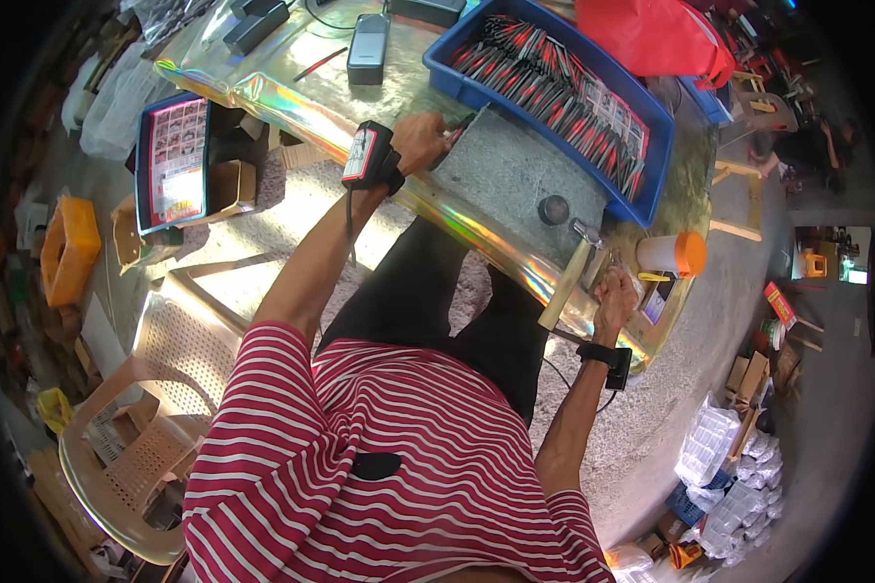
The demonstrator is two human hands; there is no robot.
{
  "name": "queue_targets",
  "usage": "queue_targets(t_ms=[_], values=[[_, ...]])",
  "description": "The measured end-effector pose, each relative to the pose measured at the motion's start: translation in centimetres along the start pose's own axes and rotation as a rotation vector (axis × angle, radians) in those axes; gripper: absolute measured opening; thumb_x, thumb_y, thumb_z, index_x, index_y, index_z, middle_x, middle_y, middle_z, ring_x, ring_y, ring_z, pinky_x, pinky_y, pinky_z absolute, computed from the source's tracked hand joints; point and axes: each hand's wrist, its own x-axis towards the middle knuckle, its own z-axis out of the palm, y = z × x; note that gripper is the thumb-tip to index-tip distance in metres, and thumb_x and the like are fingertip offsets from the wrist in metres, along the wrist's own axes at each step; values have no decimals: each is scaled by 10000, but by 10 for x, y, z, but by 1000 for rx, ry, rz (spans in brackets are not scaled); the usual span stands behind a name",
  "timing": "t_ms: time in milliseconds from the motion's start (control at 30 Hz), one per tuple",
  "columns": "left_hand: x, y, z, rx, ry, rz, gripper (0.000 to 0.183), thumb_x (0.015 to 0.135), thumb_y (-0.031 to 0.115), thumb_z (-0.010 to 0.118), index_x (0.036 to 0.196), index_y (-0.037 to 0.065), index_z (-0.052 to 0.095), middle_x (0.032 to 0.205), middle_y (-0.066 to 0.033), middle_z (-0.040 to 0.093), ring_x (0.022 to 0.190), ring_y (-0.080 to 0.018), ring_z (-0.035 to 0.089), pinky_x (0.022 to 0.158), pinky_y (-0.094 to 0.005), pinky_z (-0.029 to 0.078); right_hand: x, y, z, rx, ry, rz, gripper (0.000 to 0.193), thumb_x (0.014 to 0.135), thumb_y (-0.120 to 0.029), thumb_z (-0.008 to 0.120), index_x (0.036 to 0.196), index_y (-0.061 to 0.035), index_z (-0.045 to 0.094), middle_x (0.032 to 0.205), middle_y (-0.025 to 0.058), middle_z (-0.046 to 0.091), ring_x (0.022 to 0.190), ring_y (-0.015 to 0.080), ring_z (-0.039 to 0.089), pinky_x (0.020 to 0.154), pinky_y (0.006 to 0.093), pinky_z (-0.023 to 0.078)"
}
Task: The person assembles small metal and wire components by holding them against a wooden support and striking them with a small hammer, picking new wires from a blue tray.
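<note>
My left hand [420, 142] is closed around one end of a slender dark piece with some red [460, 130], at the left side of a grey slab [515, 167] on the table. The piece's exact kind is too small to tell. My right hand [614, 297] has its fingers drawn together near the table's front edge, over small parts; what they pinch, if anything, is hidden. Just left of it lies a hammer [566, 282] with a pale wooden handle, its metal head resting by the slab's right end. A small round black piece [553, 210] sits on the slab.
Behind the slab stands a blue tray [663, 160] full of slender black-and-red pieces. An orange-lidded jar [659, 254] is beside my right hand. Grey box-shaped devices [367, 51] and a red bag [651, 37] lie farther back. A plastic chair [156, 389] stands at left.
</note>
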Motion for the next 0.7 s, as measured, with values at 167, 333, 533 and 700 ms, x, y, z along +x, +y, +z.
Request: queue_targets(t_ms=[167, 333, 533, 700], values=[[4, 6, 1, 2, -15, 18, 231, 652, 124, 568, 852, 15, 527, 766, -184, 580, 725, -350, 544, 635, -408, 416, 1, 2, -2, -46, -25, -54, 105, 790, -80, 539, 839, 12, 526, 595, 10, 474, 470, 62, 424, 428, 185, 383], [3, 5, -3, 17, -3, 120, 287, 664, 45, 484, 944, -9, 459, 772, -235, 564, 723, -398, 530, 650, -446, 411, 0, -1, 0, 17, -39, -16, 104, 781, -66, 530, 842, 17, 524, 601, 9, 474, 479, 67, 425, 434, 184, 375], [2, 9, 2, 13, 49, 73, 130, 696, 44, 454, 814, -7, 447, 677, -240, 537, 678, -406, 521, 599, -460, 402, -1, 0, -4, 61, -31, -13, 117, 774, -52, 532, 865, 22, 536, 606, 12, 483, 488, 69, 435, 442, 182, 382], [21, -106, 73, -247, 87, 179, 226, 676, 38, 468, 891, -22, 439, 688, -234, 547, 684, -399, 528, 614, -455, 407, -1, -3, 1, 90, -43, 32, 142, 772, -28, 527, 896, 35, 552, 606, 13, 487, 493, 67, 448, 444, 182, 396]])
